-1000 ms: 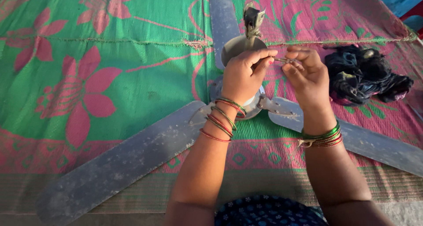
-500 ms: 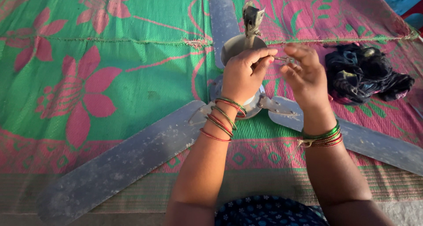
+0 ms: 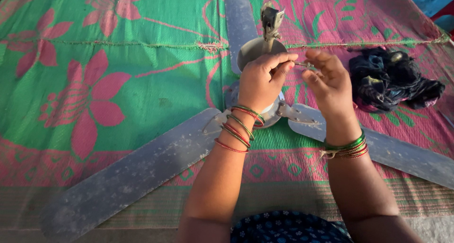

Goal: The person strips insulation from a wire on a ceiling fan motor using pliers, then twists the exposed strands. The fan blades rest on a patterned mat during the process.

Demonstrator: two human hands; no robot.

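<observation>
Fan motor [image 3: 276, 111] mostly hidden behind left hand [image 3: 261, 82]; pinched item too small.

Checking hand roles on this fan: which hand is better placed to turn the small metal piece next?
Probably the right hand: its fingertips pinch the small metal piece, while the left hand rests over the fan hub.

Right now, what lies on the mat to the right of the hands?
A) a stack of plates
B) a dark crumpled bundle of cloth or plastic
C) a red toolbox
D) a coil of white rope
B: a dark crumpled bundle lies on the mat, right of the hands and above one ceiling fan blade.
</observation>
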